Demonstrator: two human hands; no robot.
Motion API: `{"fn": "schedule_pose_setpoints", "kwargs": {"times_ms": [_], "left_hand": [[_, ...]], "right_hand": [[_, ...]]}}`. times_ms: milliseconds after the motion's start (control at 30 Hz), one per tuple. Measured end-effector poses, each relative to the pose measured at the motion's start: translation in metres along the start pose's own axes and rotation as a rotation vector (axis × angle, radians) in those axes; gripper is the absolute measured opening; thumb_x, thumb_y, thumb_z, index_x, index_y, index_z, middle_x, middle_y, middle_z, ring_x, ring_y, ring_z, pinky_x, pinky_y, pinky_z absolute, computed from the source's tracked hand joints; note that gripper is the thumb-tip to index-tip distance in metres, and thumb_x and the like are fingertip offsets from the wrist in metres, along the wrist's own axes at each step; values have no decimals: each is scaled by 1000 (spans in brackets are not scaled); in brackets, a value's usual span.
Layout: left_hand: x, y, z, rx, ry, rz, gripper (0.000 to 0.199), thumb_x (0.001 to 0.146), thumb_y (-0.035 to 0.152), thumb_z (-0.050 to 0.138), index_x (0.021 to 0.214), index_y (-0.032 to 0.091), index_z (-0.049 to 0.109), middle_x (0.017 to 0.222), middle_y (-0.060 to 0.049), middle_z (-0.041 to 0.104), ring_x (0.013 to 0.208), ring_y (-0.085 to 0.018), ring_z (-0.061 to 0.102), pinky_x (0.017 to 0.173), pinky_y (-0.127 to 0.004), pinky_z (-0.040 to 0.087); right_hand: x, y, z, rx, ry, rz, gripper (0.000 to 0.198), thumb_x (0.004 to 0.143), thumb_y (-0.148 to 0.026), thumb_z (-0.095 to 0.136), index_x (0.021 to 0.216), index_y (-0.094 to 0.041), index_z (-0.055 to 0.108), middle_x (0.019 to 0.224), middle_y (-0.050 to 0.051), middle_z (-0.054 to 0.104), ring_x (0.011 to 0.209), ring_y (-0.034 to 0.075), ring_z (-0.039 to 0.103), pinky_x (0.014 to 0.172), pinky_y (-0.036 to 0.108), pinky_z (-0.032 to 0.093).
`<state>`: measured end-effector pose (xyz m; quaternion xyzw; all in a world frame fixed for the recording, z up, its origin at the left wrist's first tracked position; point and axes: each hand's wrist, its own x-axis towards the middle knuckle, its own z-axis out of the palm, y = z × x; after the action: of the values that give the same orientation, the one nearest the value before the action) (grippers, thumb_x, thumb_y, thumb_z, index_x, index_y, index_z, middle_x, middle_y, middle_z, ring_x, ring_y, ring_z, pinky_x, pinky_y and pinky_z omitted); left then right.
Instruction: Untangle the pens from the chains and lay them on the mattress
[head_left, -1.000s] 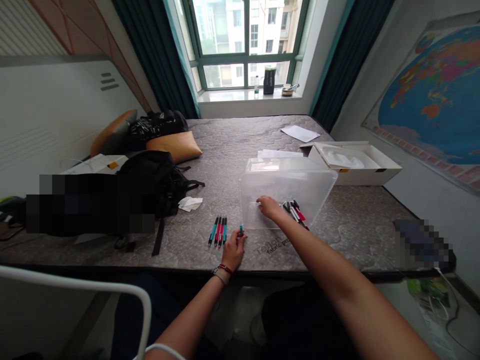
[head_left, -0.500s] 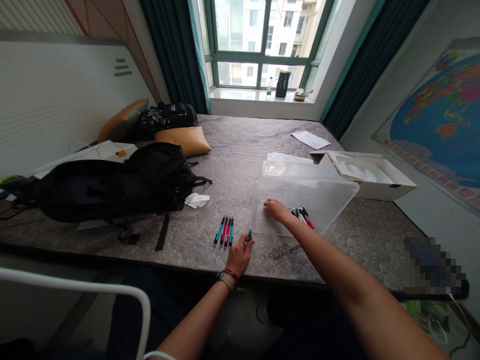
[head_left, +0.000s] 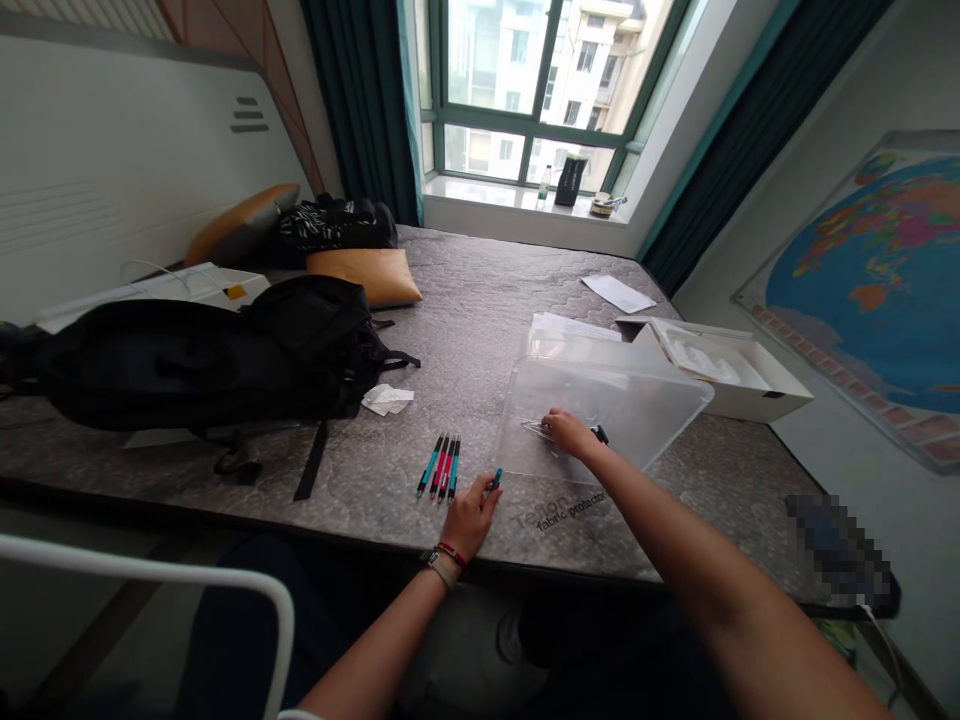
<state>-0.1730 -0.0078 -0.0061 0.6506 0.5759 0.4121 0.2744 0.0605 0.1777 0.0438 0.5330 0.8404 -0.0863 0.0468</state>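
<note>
My left hand [head_left: 470, 515] rests near the front edge of the padded surface, its fingers closed on a short teal pen [head_left: 496, 479] that points upward. Just left of it lie several pens [head_left: 439, 467] side by side, teal and red with black ends. A clear plastic box [head_left: 645, 410] lies with its open side toward me. Inside it, my right hand [head_left: 570, 434] has its fingers pinched around thin white pens [head_left: 534, 428] that stick out to the left. Black pen ends [head_left: 599, 434] show beyond the wrist; the hand and forearm hide the rest.
A black backpack [head_left: 202, 365] lies on the left, with a crumpled tissue [head_left: 388, 400] by its strap. Behind the plastic box are paper sheets [head_left: 619, 294] and an open white box [head_left: 750, 385]. A blurred dark object [head_left: 844, 550] sits at the right front corner.
My right hand has moved slightly right within the clear box, and white pens now show at its fingertips. My left hand keeps the teal pen. The view has tilted a little.
</note>
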Motion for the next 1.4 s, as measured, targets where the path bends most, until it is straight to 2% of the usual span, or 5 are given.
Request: {"fn": "schedule_pose_setpoints", "kwargs": {"times_ms": [233,567,833,1067,1400], "left_hand": [[0,0,-1,4,0,9,23,95,33,49,114,23,59,96,-5,70,85,-17,67,74,-25,50],[0,1,-1,12,-5,12,22,95,33,48,112,23,58,96,-5,70,83,-17,66,73,-25,49],[0,6,-6,-34,-32,0,13,94,25,44,102,22,54,85,-3,68,81,-17,66,74,-26,48],[0,9,-9,-90,-51,-18,14,94,26,42,104,23,51,89,-3,68,83,-18,66,77,-27,48],[0,11,-11,-90,-56,-3,14,94,23,41,102,22,52,90,-4,68,84,-17,66,78,-27,48]], "right_hand": [[-11,1,-4,64,161,73,25,94,-17,45,104,-17,68,106,9,65,91,16,61,80,22,39],[9,-23,-6,73,34,85,21,84,-12,56,98,-20,69,104,7,66,95,17,60,79,22,39],[-11,3,-10,-13,36,226,24,88,-12,50,102,-18,68,106,11,66,91,19,62,73,25,39],[-15,9,-16,1,33,179,25,90,-14,48,104,-20,68,110,9,65,92,19,61,75,24,40],[4,-28,2,85,57,77,30,90,-12,49,112,-20,67,114,9,64,99,17,62,83,22,40]]}}
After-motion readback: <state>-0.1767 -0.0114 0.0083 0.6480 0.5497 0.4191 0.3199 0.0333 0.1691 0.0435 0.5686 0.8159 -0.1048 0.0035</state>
